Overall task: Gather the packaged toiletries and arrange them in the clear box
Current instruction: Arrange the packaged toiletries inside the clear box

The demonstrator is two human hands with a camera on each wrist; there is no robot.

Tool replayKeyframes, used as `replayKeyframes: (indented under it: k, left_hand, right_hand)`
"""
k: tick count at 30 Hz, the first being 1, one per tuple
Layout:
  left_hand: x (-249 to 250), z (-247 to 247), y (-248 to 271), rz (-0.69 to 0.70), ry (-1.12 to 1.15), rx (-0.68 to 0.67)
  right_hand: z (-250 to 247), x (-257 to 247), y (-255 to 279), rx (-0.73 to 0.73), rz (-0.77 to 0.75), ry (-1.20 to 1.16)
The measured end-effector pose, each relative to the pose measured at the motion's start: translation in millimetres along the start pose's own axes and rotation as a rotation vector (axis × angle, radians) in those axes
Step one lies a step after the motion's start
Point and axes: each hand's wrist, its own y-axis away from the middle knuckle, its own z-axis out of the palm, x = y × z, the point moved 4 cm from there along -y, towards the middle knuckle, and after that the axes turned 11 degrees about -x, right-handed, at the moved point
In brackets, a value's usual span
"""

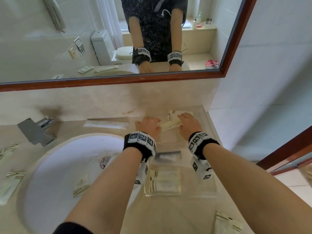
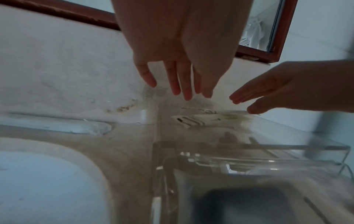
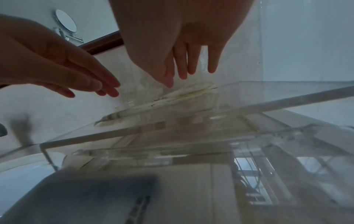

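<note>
The clear box [image 1: 209, 166] stands on the counter right of the sink. Its far section holds a long cream packet [image 1: 170, 126] and a white striped packet [image 1: 173, 114]. Both hands reach into that section. My left hand [image 1: 148, 124] is at the cream packet's left end and my right hand [image 1: 190, 124] at its right end. In the left wrist view the left hand's fingers [image 2: 178, 84] are straight above the packet [image 2: 195, 120], holding nothing. The right hand's fingers [image 3: 184, 68] hang straight over the packet [image 3: 162, 101] too. More striped packets [image 1: 163, 181] lie in the near section.
The white sink [image 1: 67, 166] and chrome faucet [image 1: 37, 130] are to the left. A long clear packet [image 1: 106, 124] lies behind the sink. Striped packets lie on the left counter [image 1: 10, 183], in the basin [image 1: 81, 186] and at the front right [image 1: 228, 223]. The mirror frame [image 1: 118, 80] runs above.
</note>
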Motion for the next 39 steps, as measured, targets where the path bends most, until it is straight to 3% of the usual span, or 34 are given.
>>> replayKeyframes:
  k: [6, 9, 13, 18, 24, 28, 32, 39]
  left_hand:
    - [3, 16, -27, -0.08, 0.045, -0.193]
    - [0, 21, -32, -0.108, 0.046, -0.204]
    - [-3, 23, -34, -0.124, 0.208, -0.187]
    - [-8, 27, -25, -0.088, 0.406, -0.288]
    - [-4, 27, -4, 0.006, 0.36, -0.243]
    - [-6, 30, 13, 0.067, 0.353, -0.194]
    - [-16, 33, 33, 0.075, 0.303, -0.168]
    - [-26, 39, 61, 0.117, 0.164, -0.231]
  right_hand:
    - [12, 20, -18, -0.033, 0.067, 0.009]
    - [13, 24, -18, 0.028, 0.069, 0.032]
    - [9, 26, -20, 0.064, 0.109, 0.044]
    - [6, 28, -12, 0.122, 0.154, -0.072]
    - [-4, 26, 20, 0.23, 0.19, -0.254]
    - [-5, 15, 49, 0.274, 0.149, -0.247]
    - [5, -4, 73, 0.182, 0.077, -0.14]
    - [32, -21, 104, -0.172, 0.096, -0.081]
